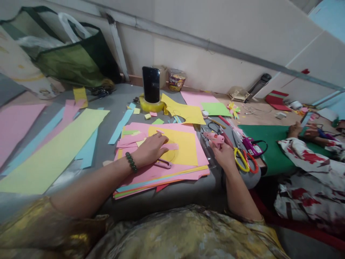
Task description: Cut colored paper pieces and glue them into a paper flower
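My left hand (152,148) lies over a stack of coloured paper (188,172), its fingers closed at a small pink paper strip (170,146). Under that strip is a yellow sheet (185,144) on top of the stack. A pink cutter (164,163) rests just below the hand. My right hand (225,156), right of the stack, is wrapped round a pink glue gun (214,137). Yellow-handled scissors (241,160) and red-handled scissors (250,162) lie beside the right hand.
A phone (151,84) stands on a yellow tape roll (151,104) behind the stack. Long paper strips (59,151) cover the left side. A purple device (253,146) lies at the right, near a green mat (272,144). Another person's hands hold a phone (306,119).
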Motion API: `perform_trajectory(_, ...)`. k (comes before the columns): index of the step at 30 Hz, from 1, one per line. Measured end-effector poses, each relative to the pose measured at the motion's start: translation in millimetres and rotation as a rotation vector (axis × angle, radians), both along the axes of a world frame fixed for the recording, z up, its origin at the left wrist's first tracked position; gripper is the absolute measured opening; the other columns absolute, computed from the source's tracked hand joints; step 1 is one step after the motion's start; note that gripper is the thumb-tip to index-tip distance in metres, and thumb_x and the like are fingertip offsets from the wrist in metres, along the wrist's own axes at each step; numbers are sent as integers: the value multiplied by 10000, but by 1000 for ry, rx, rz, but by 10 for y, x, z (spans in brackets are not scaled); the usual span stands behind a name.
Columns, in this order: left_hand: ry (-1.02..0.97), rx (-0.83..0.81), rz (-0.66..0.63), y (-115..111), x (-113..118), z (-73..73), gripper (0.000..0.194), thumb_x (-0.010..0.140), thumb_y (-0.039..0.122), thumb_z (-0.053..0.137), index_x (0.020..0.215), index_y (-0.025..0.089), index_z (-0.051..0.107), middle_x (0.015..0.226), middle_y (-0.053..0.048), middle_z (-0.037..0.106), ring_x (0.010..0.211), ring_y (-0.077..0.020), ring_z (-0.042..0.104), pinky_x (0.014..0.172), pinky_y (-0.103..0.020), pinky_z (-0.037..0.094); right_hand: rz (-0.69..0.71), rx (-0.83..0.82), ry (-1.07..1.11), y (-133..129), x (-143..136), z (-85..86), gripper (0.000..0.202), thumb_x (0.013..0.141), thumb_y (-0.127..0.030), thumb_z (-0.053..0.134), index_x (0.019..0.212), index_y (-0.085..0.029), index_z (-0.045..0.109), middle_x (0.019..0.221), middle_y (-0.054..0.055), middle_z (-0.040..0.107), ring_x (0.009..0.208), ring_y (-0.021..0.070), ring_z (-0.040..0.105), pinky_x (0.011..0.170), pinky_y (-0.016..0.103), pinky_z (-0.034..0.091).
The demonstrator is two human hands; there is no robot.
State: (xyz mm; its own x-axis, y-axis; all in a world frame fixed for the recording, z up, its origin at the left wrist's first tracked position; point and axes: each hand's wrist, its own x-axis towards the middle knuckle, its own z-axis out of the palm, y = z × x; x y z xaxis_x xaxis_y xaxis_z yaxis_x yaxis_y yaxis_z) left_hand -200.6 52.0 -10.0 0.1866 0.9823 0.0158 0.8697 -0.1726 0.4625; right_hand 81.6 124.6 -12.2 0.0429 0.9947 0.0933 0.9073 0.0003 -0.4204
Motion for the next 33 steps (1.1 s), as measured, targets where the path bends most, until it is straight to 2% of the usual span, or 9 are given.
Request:
perform_trajectory(4, -40, -53, 26, -2, 23, 36, 156, 877, 248, 488, 923, 168, 615, 941, -117, 648, 903, -281, 613, 794, -384, 479, 6, -25, -24, -49, 7, 63, 359, 817, -509, 595, 885, -174, 703, 728, 101, 727, 711, 270, 673, 635, 329, 425)
perform_trajectory(10, -196, 34, 55, 30, -19, 47, 133, 801, 268, 519, 708, 198, 584, 834, -83, 616, 815, -246, 588, 722, -348, 466, 16, -23, -30, -160, 95, 192, 372, 749, -541, 651, 872, -194, 699, 831, 100, 744, 754, 262, 668, 652, 333, 436)
perform_trajectory(15, -557, -20, 109, 6, -155, 169, 240, 756, 404, 567, 642, 194, 586, 667, -17, 590, 657, -180, 536, 622, -290, 415, -1, 276, 104, -412, 173, 358, 514, 775, -659, 559, 855, -174, 707, 822, 111, 740, 718, 240, 641, 648, 344, 469)
perform_trajectory(17, -707, -78, 109, -18, -189, 224, 265, 732, 432, 606, 631, 188, 582, 628, 4, 562, 599, -147, 498, 568, -259, 382, 101, 386, 176, -532, 92, 406, 482, 850, -627, 507, 828, -185, 699, 776, 88, 726, 652, 205, 616, 607, 319, 472)
perform_trajectory(19, -813, -143, 135, -40, -193, 254, 264, 699, 429, 656, 625, 185, 588, 604, 17, 542, 557, -126, 483, 531, -237, 369, 316, 425, 201, -621, -63, 408, 391, 924, -516, 490, 831, -198, 697, 783, 73, 725, 644, 184, 616, 604, 303, 486)
perform_trajectory(22, -894, -235, 170, -60, -163, 248, 267, 652, 401, 722, 594, 182, 580, 570, 25, 532, 516, -114, 502, 502, -218, 393, 710, 374, 122, -674, -343, 311, 235, 963, -333, 516, 942, -210, 714, 925, 82, 747, 831, 205, 671, 732, 325, 535)
perform_trajectory(24, -935, -303, 180, -65, -144, 228, 267, 638, 391, 747, 603, 184, 582, 553, 26, 543, 504, -120, 522, 497, -220, 427, 849, 312, 22, -669, -484, 206, 181, 952, -260, 553, 1008, -221, 721, 991, 83, 747, 909, 218, 667, 775, 342, 546)
perform_trajectory(28, -1035, -403, 211, -69, -165, 234, 270, 607, 357, 791, 618, 181, 587, 550, 29, 569, 501, -119, 553, 516, -228, 475, 889, 253, -157, -639, -576, 32, 189, 941, -183, 564, 983, -236, 741, 971, 77, 750, 881, 231, 642, 730, 349, 546)
perform_trajectory(33, -1208, -422, 218, -85, -280, 344, 268, 578, 299, 840, 608, 167, 609, 560, 34, 569, 496, -86, 529, 504, -199, 439, 863, 272, -234, -646, -564, -25, 197, 937, -172, 573, 962, -251, 752, 979, 73, 756, 853, 231, 629, 681, 340, 528)
